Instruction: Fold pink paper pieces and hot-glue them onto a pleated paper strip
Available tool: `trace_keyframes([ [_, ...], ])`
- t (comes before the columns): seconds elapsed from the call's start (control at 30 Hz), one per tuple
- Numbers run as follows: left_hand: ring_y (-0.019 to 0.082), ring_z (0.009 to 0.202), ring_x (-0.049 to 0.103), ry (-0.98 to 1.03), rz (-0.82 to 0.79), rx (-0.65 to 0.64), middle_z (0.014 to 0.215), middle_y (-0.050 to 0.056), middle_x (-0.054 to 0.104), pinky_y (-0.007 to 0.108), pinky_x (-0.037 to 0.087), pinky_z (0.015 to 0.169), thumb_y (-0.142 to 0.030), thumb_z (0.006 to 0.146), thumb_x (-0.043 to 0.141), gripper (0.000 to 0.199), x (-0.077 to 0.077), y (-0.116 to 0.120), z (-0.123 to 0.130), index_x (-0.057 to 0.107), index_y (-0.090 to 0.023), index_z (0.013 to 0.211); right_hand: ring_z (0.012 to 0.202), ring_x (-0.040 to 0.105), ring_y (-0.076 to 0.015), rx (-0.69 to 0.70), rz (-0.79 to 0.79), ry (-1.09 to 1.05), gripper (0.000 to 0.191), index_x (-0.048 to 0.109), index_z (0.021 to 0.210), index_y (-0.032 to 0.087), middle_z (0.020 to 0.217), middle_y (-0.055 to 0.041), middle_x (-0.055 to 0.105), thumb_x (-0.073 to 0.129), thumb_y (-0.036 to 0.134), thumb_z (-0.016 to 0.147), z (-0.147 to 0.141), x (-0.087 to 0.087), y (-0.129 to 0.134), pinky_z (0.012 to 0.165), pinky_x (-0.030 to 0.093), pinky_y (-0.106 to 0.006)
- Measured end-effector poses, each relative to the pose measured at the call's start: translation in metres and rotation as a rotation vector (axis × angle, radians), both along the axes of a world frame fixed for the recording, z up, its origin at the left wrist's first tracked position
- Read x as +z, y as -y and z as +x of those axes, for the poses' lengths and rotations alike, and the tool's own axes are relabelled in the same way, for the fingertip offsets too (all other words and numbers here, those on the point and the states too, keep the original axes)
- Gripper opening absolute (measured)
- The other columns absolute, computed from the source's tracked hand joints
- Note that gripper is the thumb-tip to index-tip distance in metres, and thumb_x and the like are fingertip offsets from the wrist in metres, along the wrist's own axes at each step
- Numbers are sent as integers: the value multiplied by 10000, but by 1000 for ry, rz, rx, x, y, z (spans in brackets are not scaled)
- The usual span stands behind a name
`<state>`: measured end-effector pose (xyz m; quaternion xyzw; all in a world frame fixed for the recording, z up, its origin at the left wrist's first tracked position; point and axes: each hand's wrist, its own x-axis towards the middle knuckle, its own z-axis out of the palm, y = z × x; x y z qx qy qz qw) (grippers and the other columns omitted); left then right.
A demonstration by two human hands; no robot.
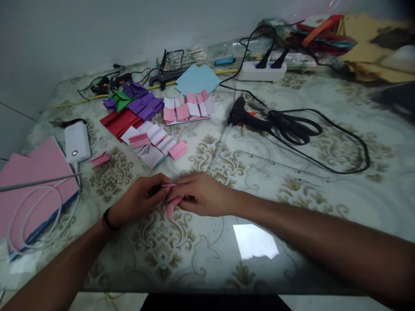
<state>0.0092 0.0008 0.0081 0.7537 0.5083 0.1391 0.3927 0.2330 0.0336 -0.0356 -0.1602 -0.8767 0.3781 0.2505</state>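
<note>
Close to the table's front, my left hand point(139, 196) and my right hand point(202, 194) meet over a small piece of pink paper point(171, 207). The fingers of both hands are closed on it, and they hide most of its shape. A black band circles my left wrist. Beyond my hands lie several folded pink and white paper pieces point(152, 142), with another row of folded pink pieces point(188, 107) behind them. One loose folded pink piece point(100, 160) rests to the left of my hands.
At the left, a white power bank point(77, 140) and cable sit by pink sheets point(35, 181). Red point(121, 123) and purple point(145, 103) folded papers lie near blue sheets point(198, 78). A black glue gun point(248, 119) with coiled cord lies right, before a white power strip point(262, 71).
</note>
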Motion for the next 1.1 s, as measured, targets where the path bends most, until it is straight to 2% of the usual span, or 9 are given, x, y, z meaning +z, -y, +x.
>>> trace_keyframes([
  [0.3, 73, 629, 526, 7, 10, 1, 737, -28, 667, 192, 388, 597, -379, 985, 521, 276, -3, 0, -1, 695, -165, 979, 815, 670, -106, -8, 3, -8, 215, 762, 1008, 202, 935, -1, 739, 610, 136, 871, 0, 0, 0, 754, 476, -204],
  [1.1, 79, 662, 550, 5, -16, 12, 775, -20, 683, 189, 409, 624, -413, 981, 521, 300, -3, 0, -1, 691, -166, 969, 818, 664, -99, -1, -16, -17, 204, 759, 989, 196, 964, -10, 749, 611, 121, 870, 1, 2, 0, 758, 473, -201],
])
